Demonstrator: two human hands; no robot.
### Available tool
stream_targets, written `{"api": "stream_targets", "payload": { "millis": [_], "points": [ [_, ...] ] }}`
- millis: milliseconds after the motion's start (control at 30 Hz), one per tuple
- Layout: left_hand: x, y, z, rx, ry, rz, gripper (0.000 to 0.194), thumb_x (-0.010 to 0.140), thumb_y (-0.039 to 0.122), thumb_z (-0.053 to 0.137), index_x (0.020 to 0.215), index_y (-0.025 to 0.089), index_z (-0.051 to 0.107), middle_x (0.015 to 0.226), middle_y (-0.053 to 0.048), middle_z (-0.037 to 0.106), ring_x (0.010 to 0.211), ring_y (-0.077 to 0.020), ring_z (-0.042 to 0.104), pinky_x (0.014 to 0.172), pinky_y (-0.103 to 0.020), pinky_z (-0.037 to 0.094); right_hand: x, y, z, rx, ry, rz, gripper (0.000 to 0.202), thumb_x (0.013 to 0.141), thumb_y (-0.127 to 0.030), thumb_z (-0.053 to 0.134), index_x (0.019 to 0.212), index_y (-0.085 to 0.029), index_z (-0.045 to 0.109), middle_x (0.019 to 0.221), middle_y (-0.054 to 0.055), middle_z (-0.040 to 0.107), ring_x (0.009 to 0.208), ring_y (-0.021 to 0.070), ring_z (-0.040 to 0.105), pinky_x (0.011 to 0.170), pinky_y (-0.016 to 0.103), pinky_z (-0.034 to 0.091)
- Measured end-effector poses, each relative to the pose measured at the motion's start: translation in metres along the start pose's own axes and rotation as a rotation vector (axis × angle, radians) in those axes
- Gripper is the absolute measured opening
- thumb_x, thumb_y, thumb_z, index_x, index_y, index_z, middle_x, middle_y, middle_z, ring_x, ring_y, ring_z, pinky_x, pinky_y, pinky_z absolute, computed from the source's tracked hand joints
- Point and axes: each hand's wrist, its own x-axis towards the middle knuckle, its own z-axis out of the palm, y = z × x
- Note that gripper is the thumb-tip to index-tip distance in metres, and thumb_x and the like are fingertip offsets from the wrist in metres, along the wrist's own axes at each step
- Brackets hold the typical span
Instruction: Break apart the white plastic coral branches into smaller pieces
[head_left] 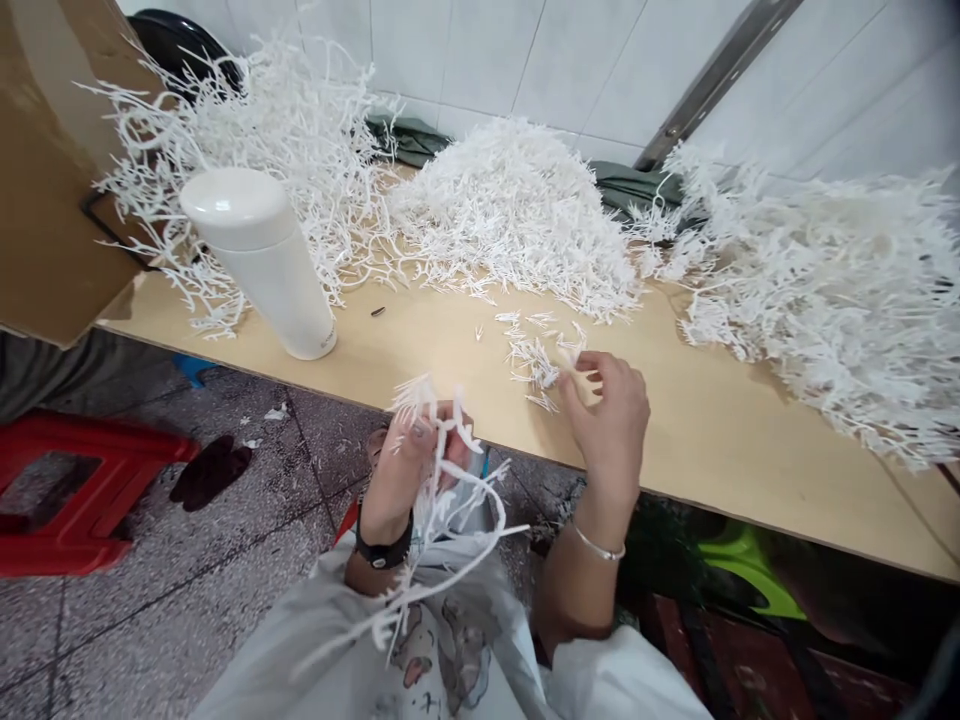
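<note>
My left hand, with a black band at the wrist, is closed around a white branched plastic stem above my lap. The stem's long curved twigs hang down past the wrist, and small white tufts stick up by the thumb. Over the table's front edge, my right hand has its thumb and fingers pinched at a small white sprig. Beside those fingertips, a loose cluster of small white sprigs lies on the table.
A white bottle stands left on the narrow wooden table. Behind it is a tangle of white branches. Heaped white sprigs lie in the middle, another white pile at right. A cardboard box and red stool are at left.
</note>
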Motion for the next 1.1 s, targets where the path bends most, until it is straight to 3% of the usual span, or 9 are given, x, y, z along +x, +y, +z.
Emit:
{"api": "stream_targets", "payload": {
  "millis": [100,233,367,467,700,767,867,967,1100],
  "points": [
    [0.003,-0.004,-0.006,0.02,0.048,-0.04,0.066,0.07,0.081,0.046,0.065,0.016,0.053,0.048,0.004,0.042,0.036,-0.004,0.031,0.034,-0.019,0.022,0.007,0.014,0.009,-0.027,0.058,0.002,0.029,0.076,-0.029,0.063,0.102,-0.018,0.061,0.103,0.008,0.063,0.087,0.0189,0.055,0.078,0.036,0.046],
    [0.006,-0.006,-0.008,-0.025,0.2,-0.048,0.073,0.063,0.086,0.046,0.084,0.018,0.062,0.066,-0.002,0.059,0.049,-0.0093,0.049,0.041,-0.021,0.037,-0.011,-0.016,0.006,0.164,0.198,-0.04,0.018,0.082,-0.031,0.06,0.094,-0.018,0.064,0.095,0.007,0.065,0.082,0.0164,0.058,0.076,0.033,0.047],
    [0.007,-0.008,-0.006,-0.01,0.196,-0.008,0.073,0.068,0.084,0.043,0.098,0.021,0.065,0.085,-0.006,0.066,0.076,-0.0182,0.062,0.061,-0.026,0.051,-0.039,-0.06,-0.009,0.51,-0.046,-0.169,0.01,0.087,-0.023,0.056,0.08,-0.02,0.062,0.073,0.001,0.063,0.071,0.0139,0.058,0.066,0.028,0.046],
    [0.005,-0.006,-0.004,0.209,0.105,0.064,0.079,0.075,0.082,0.031,0.115,0.021,0.061,0.104,-0.01,0.065,0.104,-0.0257,0.06,0.079,-0.033,0.052,-0.05,-0.078,-0.016,0.5,-0.275,-0.263,0.013,0.086,-0.023,0.058,0.097,-0.023,0.063,0.08,0.001,0.065,0.072,0.0141,0.058,0.066,0.028,0.046],
    [-0.005,0.009,-0.001,0.636,-0.171,0.315,0.088,0.079,0.079,0.012,0.146,0.026,0.035,0.156,-0.005,0.028,0.145,-0.0276,0.018,0.119,-0.042,0.009,-0.053,-0.082,-0.002,0.455,-0.446,-0.236,0.019,0.083,-0.029,0.063,0.1,-0.021,0.057,0.078,-0.001,0.058,0.07,0.0112,0.051,0.064,0.023,0.042],
    [-0.008,0.013,-0.003,0.665,-0.229,0.309,0.085,0.08,0.078,0.012,0.147,0.03,0.032,0.157,-0.001,0.023,0.146,-0.0276,0.015,0.119,-0.042,0.008,-0.055,-0.084,0.0,0.46,-0.43,-0.213,0.016,0.081,-0.03,0.065,0.092,-0.021,0.057,0.072,-0.003,0.055,0.063,0.0103,0.047,0.06,0.023,0.04],
    [-0.014,0.017,-0.006,0.597,-0.237,0.189,0.079,0.083,0.075,0.017,0.144,0.029,0.039,0.152,-0.005,0.034,0.136,-0.0306,0.034,0.111,-0.043,0.029,-0.058,-0.089,0.0,0.499,-0.371,-0.15,0.01,0.085,-0.028,0.059,0.08,-0.02,0.058,0.065,-0.003,0.053,0.058,0.0095,0.044,0.058,0.023,0.038],
    [-0.017,0.02,-0.007,0.514,-0.179,0.099,0.069,0.093,0.062,0.012,0.135,0.026,0.052,0.129,-0.01,0.055,0.095,-0.0205,0.058,0.083,-0.032,0.047,-0.062,-0.088,-0.003,0.613,-0.382,-0.051,0.026,0.09,-0.029,0.051,0.068,-0.019,0.057,0.056,-0.003,0.048,0.054,0.0097,0.043,0.056,0.024,0.038],
    [-0.014,0.023,-0.004,0.579,-0.06,0.171,0.034,0.096,0.04,0.041,0.112,0.024,0.066,0.104,-0.005,0.06,0.071,-0.0108,0.05,0.064,-0.022,0.041,-0.066,-0.085,-0.004,0.699,-0.416,0.057,0.023,0.089,-0.033,0.052,0.073,-0.019,0.06,0.061,-0.001,0.052,0.057,0.0114,0.047,0.057,0.025,0.039]
  ]
}}
